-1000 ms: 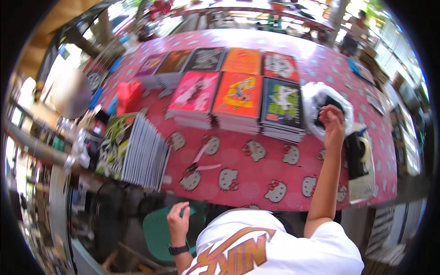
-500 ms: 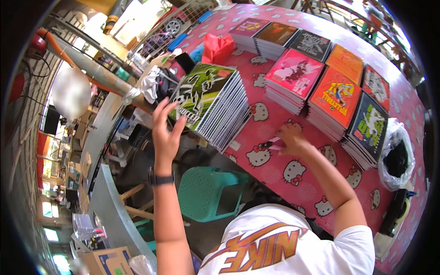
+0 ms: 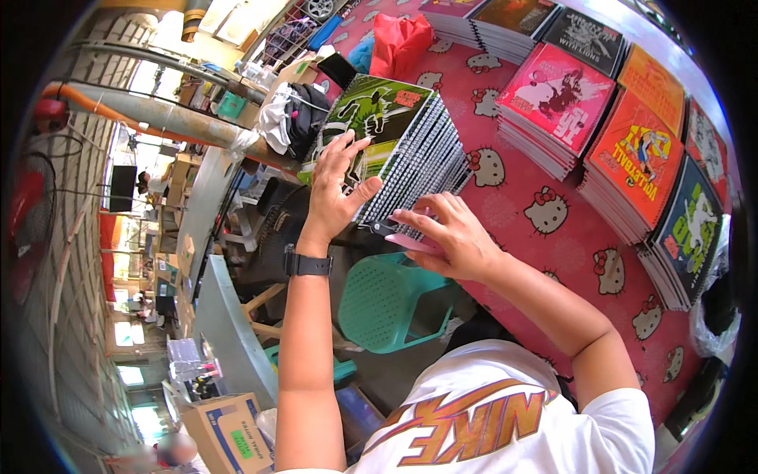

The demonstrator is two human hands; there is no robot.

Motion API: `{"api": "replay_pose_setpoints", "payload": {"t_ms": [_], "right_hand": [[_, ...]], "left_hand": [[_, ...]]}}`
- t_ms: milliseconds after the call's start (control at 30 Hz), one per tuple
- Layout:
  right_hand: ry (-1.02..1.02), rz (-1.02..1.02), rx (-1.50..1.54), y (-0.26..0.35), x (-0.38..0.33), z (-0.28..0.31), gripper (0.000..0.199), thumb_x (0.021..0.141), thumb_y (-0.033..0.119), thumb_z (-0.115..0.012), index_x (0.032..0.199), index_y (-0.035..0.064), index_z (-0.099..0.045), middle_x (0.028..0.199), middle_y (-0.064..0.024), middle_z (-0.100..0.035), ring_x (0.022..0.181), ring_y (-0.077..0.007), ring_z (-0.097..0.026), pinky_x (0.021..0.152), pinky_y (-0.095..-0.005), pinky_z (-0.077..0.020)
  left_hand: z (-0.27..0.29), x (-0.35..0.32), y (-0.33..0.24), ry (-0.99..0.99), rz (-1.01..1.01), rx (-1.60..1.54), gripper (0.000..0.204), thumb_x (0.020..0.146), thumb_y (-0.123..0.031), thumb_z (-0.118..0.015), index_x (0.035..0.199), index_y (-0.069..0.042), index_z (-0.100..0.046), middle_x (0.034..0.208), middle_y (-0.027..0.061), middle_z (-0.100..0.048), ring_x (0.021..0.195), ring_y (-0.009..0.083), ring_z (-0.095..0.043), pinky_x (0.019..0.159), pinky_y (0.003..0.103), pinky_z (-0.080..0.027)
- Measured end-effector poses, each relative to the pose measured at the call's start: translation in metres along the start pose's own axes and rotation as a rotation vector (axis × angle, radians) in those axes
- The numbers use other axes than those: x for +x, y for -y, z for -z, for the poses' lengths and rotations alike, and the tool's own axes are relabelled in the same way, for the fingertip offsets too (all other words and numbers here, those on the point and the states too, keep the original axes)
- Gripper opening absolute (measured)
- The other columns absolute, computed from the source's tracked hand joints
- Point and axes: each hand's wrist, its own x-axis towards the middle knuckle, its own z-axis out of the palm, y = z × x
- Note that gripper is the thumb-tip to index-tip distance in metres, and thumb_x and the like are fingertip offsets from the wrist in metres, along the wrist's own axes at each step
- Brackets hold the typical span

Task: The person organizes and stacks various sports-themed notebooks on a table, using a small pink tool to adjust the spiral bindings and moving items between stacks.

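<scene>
A tall stack of spiral notebooks (image 3: 410, 150) with a green football cover stands at the table's left edge, its white wire bindings facing right. My left hand (image 3: 335, 186) lies on the top cover, open, fingers stretched. At the stack's near lower corner, my right hand (image 3: 458, 237) is closed on a small pink tool (image 3: 412, 242) with a dark end. Its exact kind is hidden by my fingers. The dark end is close to the lowest bindings; I cannot tell whether it touches them.
Several other notebook stacks, pink (image 3: 553, 99) and orange (image 3: 638, 154) among them, stand to the right on the red patterned tablecloth (image 3: 513, 245). A red bag (image 3: 399, 43) and a black bag (image 3: 308, 118) lie behind. A green stool (image 3: 379, 304) stands below the table edge.
My right hand has picked the pink tool up off the tablecloth and brought it left to the green stack. My left hand has settled further onto the top cover. The view has shifted.
</scene>
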Motion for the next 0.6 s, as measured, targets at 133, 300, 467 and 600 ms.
{"api": "replay_pose_setpoints", "payload": {"t_ms": [133, 300, 467, 600], "right_hand": [[-0.032, 0.028, -0.125, -0.005, -0.002, -0.006, 0.057, 0.063, 0.021, -0.071, 0.117, 0.0179, -0.054, 0.099, -0.0079, -0.049, 0.088, -0.0238, -0.050, 0.074, -0.0372, -0.0398], [-0.043, 0.053, -0.155, -0.011, -0.005, -0.007, 0.052, 0.064, 0.021, -0.071, 0.114, 0.0164, -0.056, 0.095, -0.0075, -0.050, 0.085, -0.0232, -0.051, 0.071, -0.0363, -0.0409], [0.235, -0.451, 0.682, -0.020, -0.008, -0.009, 0.037, 0.079, 0.029, -0.065, 0.106, 0.0039, -0.062, 0.086, -0.0107, -0.060, 0.079, -0.0188, -0.061, 0.072, -0.0356, -0.0485], [0.219, -0.542, 0.787, -0.008, -0.009, -0.013, 0.038, 0.080, 0.029, -0.064, 0.109, 0.0046, -0.059, 0.090, -0.0108, -0.060, 0.085, -0.0193, -0.060, 0.075, -0.0356, -0.0481]], "left_hand": [[0.006, -0.001, 0.001, 0.075, 0.002, -0.012, 0.071, 0.074, -0.049, -0.065, 0.129, -0.009, -0.044, 0.137, 0.0160, -0.035, 0.128, 0.0306, -0.030, 0.106, 0.041, -0.020], [0.006, -0.001, 0.000, 0.073, 0.026, -0.025, 0.074, 0.067, -0.046, -0.071, 0.127, -0.011, -0.046, 0.135, 0.0156, -0.037, 0.127, 0.0331, -0.030, 0.105, 0.043, -0.022], [0.005, 0.001, -0.001, 0.083, 0.024, -0.022, 0.076, 0.065, -0.047, -0.072, 0.127, -0.011, -0.046, 0.135, 0.0158, -0.037, 0.127, 0.0330, -0.030, 0.105, 0.043, -0.021], [0.006, -0.001, 0.000, 0.095, 0.052, -0.050, 0.077, 0.064, -0.048, -0.072, 0.127, -0.011, -0.046, 0.135, 0.0156, -0.037, 0.128, 0.0327, -0.029, 0.105, 0.043, -0.021]]}}
